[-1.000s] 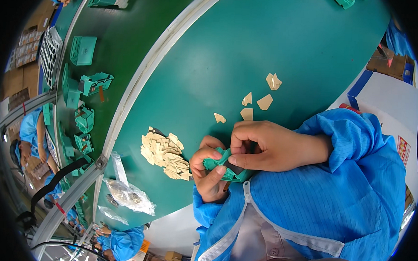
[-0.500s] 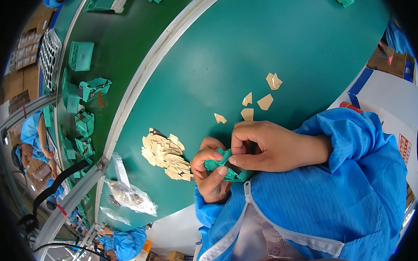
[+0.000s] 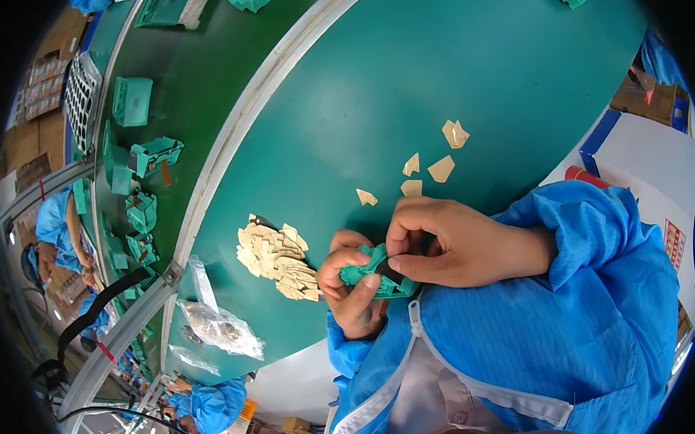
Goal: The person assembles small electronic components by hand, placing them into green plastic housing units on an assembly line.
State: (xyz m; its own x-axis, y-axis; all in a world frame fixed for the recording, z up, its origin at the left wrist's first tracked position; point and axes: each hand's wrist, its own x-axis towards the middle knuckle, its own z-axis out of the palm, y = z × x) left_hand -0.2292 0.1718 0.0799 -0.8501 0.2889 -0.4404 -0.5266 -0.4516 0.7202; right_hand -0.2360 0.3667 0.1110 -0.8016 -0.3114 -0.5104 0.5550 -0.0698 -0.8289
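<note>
- Two hands, I see, meet close to my chest over the green table (image 3: pixel 460 60) edge.
- My left hand (image 3: pixel 349 290) curls its fingers around a small green plastic part (image 3: pixel 372 275).
- My right hand (image 3: pixel 457 244) pinches the top of that part, fingertips pressed together.
- A heap of tan paper pieces (image 3: pixel 277 258) lies just beside the left hand; a few loose scraps (image 3: pixel 441 168) lie farther up.

Green worktable (image 3: pixel 445 60), conveyor belt (image 3: pixel 206 97) alongside (cardboard boxes (image 3: pixel 42 91) beyond).

left hand (image 3: pixel 350 286) slightly re-gripped on green part (image 3: pixel 372 273), little else moved
</note>
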